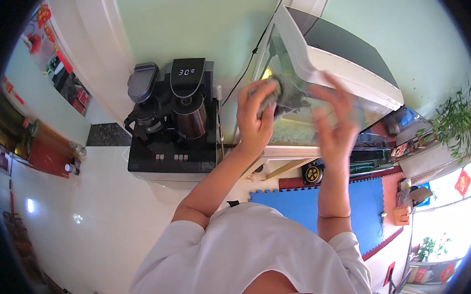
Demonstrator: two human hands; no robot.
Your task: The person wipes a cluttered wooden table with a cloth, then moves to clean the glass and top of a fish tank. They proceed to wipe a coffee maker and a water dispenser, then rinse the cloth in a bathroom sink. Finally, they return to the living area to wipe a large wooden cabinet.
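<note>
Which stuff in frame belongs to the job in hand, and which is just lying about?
Apparently in the job:
- grey cloth, held in the left hand
- right hand, open, blurred
- glass tank, behind both hands

Apparently just around:
- black kettle station
- blue floor mat
- leafy plant

Near the upper centre of the frame, 2 bare hands reach in front of a glass tank with a white-rimmed, dark-topped lid. The left hand grips a bunched grey cloth; the right hand, blurred, has its fingers spread just beside it. The tank sits on a pale wooden bench. Left of centre stands a black drinks machine bearing 2 vessels: a glass pot and a dark kettle. A blue mat lies at lower right of centre, and a leafy plant shows at the right edge.
</note>
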